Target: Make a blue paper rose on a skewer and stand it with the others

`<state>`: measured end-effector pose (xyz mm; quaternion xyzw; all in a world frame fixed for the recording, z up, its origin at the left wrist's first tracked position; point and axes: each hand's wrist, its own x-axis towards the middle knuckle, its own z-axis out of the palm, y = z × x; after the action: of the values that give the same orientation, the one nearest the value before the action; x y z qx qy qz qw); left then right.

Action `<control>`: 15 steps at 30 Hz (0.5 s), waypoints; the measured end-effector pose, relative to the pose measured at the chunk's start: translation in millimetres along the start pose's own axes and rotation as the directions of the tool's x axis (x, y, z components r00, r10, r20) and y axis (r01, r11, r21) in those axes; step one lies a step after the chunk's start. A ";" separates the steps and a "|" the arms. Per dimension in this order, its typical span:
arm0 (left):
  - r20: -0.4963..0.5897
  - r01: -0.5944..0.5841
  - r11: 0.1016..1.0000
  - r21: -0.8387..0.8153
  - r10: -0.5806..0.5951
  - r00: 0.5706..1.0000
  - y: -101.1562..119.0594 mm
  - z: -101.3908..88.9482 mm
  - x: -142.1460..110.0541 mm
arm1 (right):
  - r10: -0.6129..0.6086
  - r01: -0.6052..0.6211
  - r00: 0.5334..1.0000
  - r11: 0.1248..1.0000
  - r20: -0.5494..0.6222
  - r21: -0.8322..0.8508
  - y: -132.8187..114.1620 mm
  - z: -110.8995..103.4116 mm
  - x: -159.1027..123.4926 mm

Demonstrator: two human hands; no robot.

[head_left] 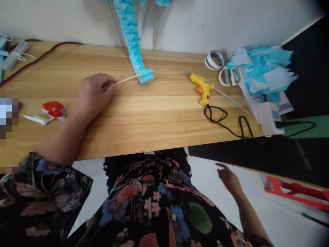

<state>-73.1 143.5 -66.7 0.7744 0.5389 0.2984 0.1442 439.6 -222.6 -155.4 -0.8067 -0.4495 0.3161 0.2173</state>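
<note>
Above the wooden tabletop (pixel 159 120), pale thin stick (pixel 128 79) pinched in left hand (pixel 99 91), pleated blue strip (pixel 132 41) at its tip

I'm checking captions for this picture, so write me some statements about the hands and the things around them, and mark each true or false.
1. The left hand holds a thin stick that reaches the blue ruffled strip. True.
2. The right hand holds the yellow glue gun. False: the hand is off the table's near edge, and the glue gun lies on the tabletop.
3. The roll of tape lies on top of the blue pile. False: it is on the tabletop, beside the pile.
4. The red piece lies nearer the left forearm than the glue gun does. True.
</note>
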 end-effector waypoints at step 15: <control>0.013 0.002 1.000 0.008 -0.002 1.000 1.6 -0.2 1.0 | -0.735 0.732 0.678 0.674 0.015 -0.101 -264.1 64.0 27.5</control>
<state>-71.9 143.8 -65.4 0.7764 0.5398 0.2913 0.1448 250.0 -62.1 -41.6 -0.5725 -0.7473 0.1693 0.2917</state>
